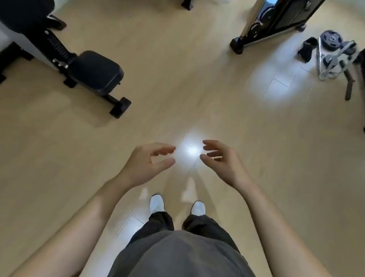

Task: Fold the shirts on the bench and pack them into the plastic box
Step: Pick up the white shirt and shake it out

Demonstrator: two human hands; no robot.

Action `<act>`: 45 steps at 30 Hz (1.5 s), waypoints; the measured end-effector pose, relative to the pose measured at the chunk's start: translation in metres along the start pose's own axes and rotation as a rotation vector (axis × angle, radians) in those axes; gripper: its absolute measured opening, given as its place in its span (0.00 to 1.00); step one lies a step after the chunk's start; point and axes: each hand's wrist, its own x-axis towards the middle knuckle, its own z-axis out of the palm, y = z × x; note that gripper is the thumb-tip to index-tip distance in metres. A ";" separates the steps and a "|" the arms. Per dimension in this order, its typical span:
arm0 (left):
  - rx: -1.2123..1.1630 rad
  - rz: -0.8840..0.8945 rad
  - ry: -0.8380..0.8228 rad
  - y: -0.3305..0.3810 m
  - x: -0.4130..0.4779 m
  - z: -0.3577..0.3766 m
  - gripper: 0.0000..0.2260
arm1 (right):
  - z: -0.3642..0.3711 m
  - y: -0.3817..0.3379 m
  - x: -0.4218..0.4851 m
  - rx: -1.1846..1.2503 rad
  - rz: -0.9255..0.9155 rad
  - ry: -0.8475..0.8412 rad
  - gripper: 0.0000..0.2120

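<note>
Shirts are not showing anywhere in this view, and neither is the plastic box; the black padded weight bench at the upper left is showing no cloth on its seat pad. The person is standing on the pale wooden floor, holding the left hand and the right hand out in front, fingers loosely curled and gripping nothing. The task is probably sitting at its start (or between 2 shirts), so the next move is calling for turning toward the bench to find one. A black machine frame and a dark round weight plate are lying well apart, blocking nothing.
</note>
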 end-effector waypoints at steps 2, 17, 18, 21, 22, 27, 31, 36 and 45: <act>0.005 -0.007 -0.019 -0.002 0.010 -0.003 0.14 | 0.004 -0.004 0.008 0.001 0.015 0.027 0.19; 0.184 -0.037 -0.124 0.032 0.206 -0.012 0.14 | -0.070 -0.011 0.159 0.098 0.005 0.039 0.18; 0.202 -0.044 -0.120 0.038 0.221 -0.013 0.14 | -0.079 -0.012 0.173 0.091 0.010 0.021 0.18; 0.208 -0.067 -0.091 0.051 0.260 -0.017 0.15 | -0.104 -0.017 0.214 0.060 0.018 -0.037 0.18; 0.196 -0.074 -0.081 0.055 0.272 -0.020 0.15 | -0.112 -0.019 0.227 0.039 0.017 -0.052 0.19; 0.165 -0.115 -0.069 0.066 0.329 -0.037 0.15 | -0.142 -0.039 0.293 -0.043 0.009 -0.092 0.18; 0.197 -0.123 -0.078 0.066 0.394 -0.060 0.15 | -0.159 -0.060 0.359 -0.092 0.006 -0.100 0.18; 0.209 -0.118 -0.117 0.060 0.495 -0.104 0.16 | -0.177 -0.097 0.452 -0.157 0.010 -0.088 0.18; 0.309 0.014 -0.216 0.085 0.674 -0.180 0.16 | -0.231 -0.177 0.594 -0.101 0.027 0.000 0.22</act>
